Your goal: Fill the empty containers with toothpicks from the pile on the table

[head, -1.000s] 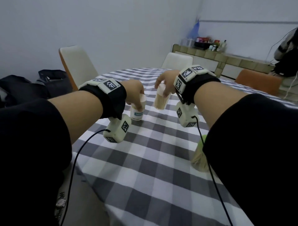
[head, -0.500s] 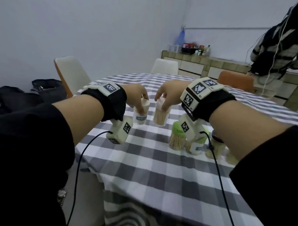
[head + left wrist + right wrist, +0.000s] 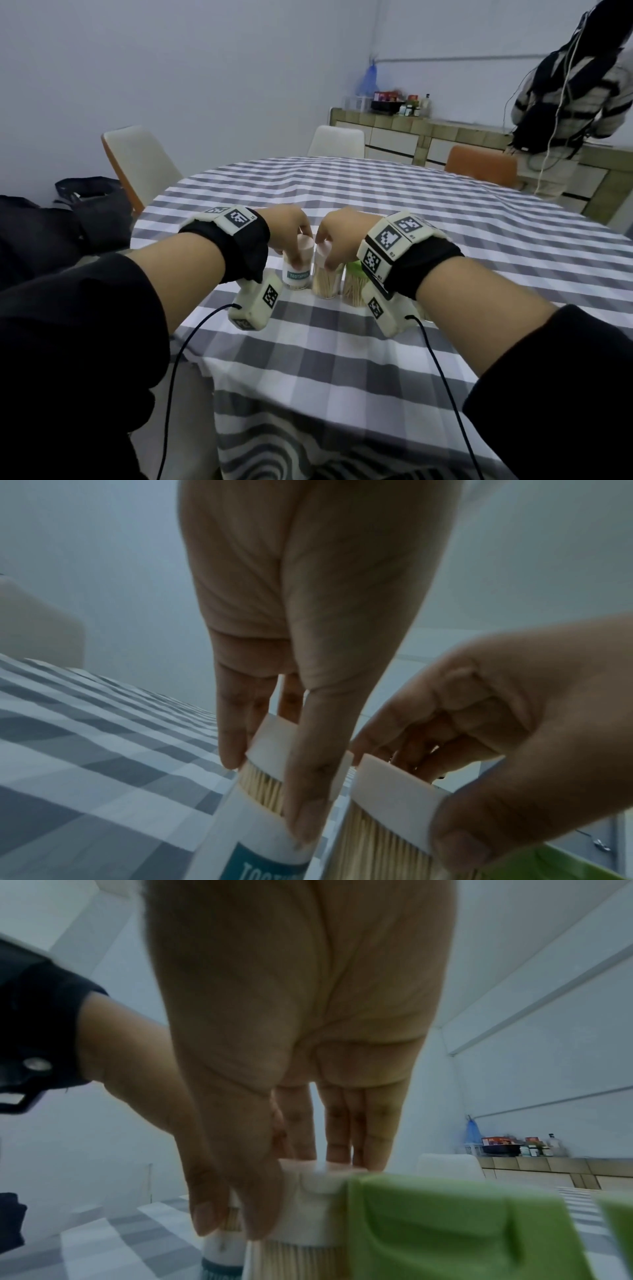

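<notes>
Two hands (image 3: 291, 229) on toothpick containers (image 3: 297, 270)

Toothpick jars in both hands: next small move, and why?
Probably let go of both. The left hand grips the labelled jar and the right hand the clear jar; both look full and capped, standing on the table beside the green-lidded jar. No pile or empty container shows here.

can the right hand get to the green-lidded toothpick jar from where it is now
Probably yes. The right hand holds the white-capped clear toothpick jar, and the green-lidded toothpick jar stands right beside it, below the wrist, with nothing between. The hand would have to let go first.
</notes>
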